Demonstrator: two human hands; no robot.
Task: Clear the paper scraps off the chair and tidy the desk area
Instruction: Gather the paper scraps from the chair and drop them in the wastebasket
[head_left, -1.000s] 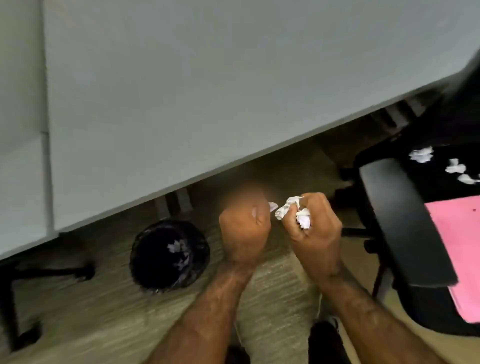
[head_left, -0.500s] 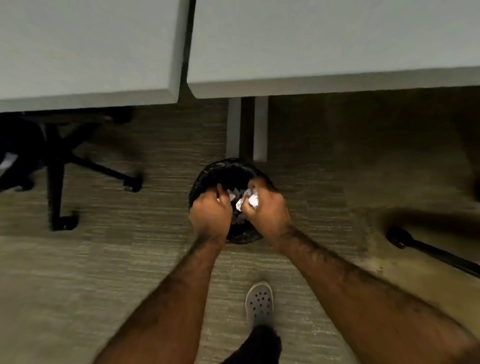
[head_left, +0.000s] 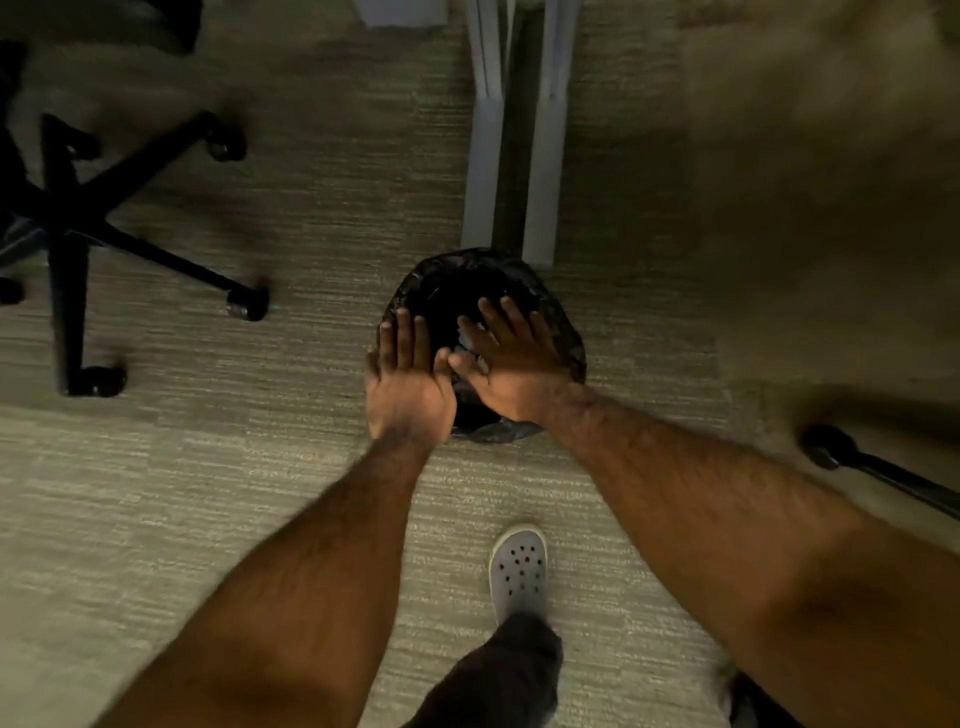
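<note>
A round black waste bin (head_left: 563, 332) lined with a black bag stands on the carpet below me. Both my hands are spread flat over its mouth. My left hand (head_left: 408, 382) covers the bin's left rim, fingers apart and empty. My right hand (head_left: 511, 364) lies over the middle and right of the opening, fingers apart and empty. White paper scraps (head_left: 464, 340) show inside the bin in the gap between my hands. The chair with scraps is out of view.
Two pale desk legs (head_left: 511, 135) run straight back from the bin. The black wheeled base of an office chair (head_left: 78, 223) stands at the left. Another chair's caster and leg (head_left: 852, 460) reaches in from the right. My foot in a grey clog (head_left: 518, 569) is planted below the bin.
My fists carried crumpled paper scraps from beside the chair to over the bin. Both hands have since opened and the scraps have dropped inside. The view has tilted down under the desk.
</note>
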